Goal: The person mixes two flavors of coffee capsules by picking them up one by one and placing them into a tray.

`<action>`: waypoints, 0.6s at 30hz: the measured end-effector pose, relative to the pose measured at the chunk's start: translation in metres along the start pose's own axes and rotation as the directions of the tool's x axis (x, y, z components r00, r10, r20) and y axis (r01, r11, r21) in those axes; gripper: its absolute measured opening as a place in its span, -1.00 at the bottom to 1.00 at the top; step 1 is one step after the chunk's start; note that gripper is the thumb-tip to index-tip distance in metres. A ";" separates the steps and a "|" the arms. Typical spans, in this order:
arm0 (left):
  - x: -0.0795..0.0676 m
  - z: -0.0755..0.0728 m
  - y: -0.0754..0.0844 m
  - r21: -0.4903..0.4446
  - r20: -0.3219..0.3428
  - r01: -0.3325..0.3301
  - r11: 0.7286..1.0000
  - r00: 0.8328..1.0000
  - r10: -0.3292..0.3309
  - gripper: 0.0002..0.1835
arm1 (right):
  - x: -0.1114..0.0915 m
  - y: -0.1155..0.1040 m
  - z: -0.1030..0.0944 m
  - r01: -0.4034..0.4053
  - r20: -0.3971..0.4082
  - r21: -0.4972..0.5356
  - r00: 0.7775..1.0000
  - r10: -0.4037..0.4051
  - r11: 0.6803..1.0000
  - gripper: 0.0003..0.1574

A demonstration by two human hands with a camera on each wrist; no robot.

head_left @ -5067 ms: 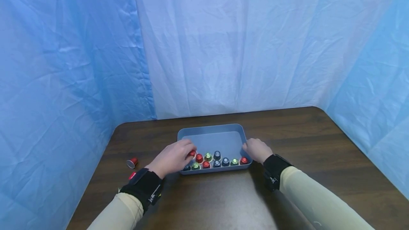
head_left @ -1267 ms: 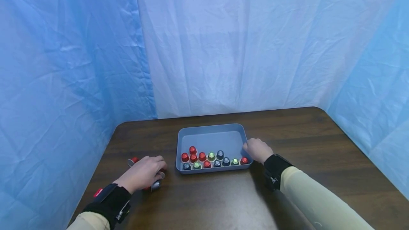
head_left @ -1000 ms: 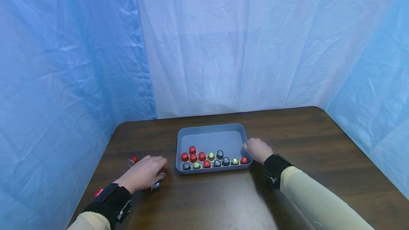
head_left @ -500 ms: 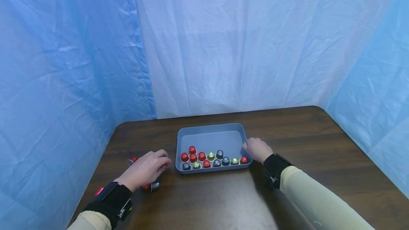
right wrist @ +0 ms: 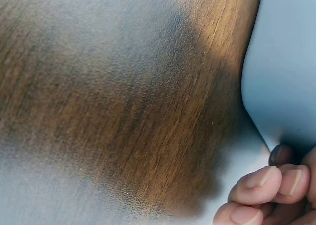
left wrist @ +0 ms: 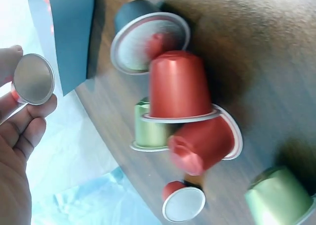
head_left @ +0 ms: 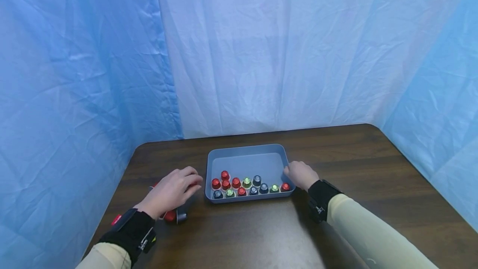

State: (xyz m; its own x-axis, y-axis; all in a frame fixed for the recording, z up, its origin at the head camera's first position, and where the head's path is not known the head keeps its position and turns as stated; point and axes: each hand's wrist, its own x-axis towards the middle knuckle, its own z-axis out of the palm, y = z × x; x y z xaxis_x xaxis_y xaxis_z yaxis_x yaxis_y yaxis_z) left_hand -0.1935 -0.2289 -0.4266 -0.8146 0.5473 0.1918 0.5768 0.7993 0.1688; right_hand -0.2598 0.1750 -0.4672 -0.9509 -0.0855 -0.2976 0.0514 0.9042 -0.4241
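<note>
My left hand [head_left: 173,192] is above the table, left of the blue-grey tray [head_left: 246,159]. In the left wrist view it pinches a coffee capsule [left wrist: 34,79] between thumb and fingers, foil lid facing the camera and a bit of red body showing. The head view hides that capsule behind the fingers. At the tray's right side my right hand [head_left: 301,174] grips the wall, its fingers [right wrist: 256,183] curled at the edge. Red, green and dark blue capsules stand lid-down along the tray's near side, among them a rearmost red capsule [head_left: 225,175].
Loose capsules lie on the table under the left hand: a red capsule [left wrist: 178,86] overlapping another red capsule [left wrist: 202,143], a dark capsule [left wrist: 148,37], a green capsule [left wrist: 281,198] and others. Blue-white curtains [head_left: 239,53] surround the wooden table [head_left: 336,148].
Earlier my left hand set a red capsule into the tray, then returned to the loose ones at left. It has since picked up another capsule and risen slightly toward the tray. The right hand stays put.
</note>
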 end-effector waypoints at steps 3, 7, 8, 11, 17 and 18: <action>0.003 -0.002 0.002 -0.002 -0.024 -0.004 1.000 1.000 0.004 -0.68 | 0.000 0.000 0.000 -0.001 -0.001 -0.003 1.000 0.001 1.000 -0.55; 0.009 -0.005 0.006 -0.006 -0.038 -0.007 1.000 0.999 0.007 -0.66 | -0.001 0.000 0.000 0.003 -0.006 -0.005 1.000 -0.003 1.000 -0.55; 0.011 -0.005 0.007 -0.005 -0.042 -0.010 1.000 0.999 0.009 -0.65 | -0.001 -0.001 0.000 0.002 -0.007 -0.003 1.000 -0.002 1.000 -0.55; 0.016 -0.006 0.011 -0.019 -0.052 -0.023 1.000 0.998 0.022 -0.62 | -0.003 -0.001 0.000 0.002 -0.008 0.001 1.000 -0.002 1.000 -0.55; 0.029 -0.007 0.019 -0.036 -0.054 -0.058 0.998 0.997 0.056 -0.62 | -0.004 -0.002 -0.001 0.006 -0.012 0.000 1.000 -0.006 1.000 -0.55; 0.031 -0.007 0.020 -0.039 -0.057 -0.067 0.997 0.996 0.065 -0.63 | -0.005 -0.002 -0.001 0.011 -0.012 0.001 1.000 -0.011 1.000 -0.55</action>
State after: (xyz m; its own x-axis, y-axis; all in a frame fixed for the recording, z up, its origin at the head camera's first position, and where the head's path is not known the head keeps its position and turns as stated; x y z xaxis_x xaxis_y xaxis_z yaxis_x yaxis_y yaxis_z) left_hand -0.2069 -0.1974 -0.4108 -0.7708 0.5829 0.2572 0.6320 0.7506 0.1929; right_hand -0.2554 0.1739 -0.4644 -0.9551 -0.0904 -0.2821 0.0410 0.9027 -0.4282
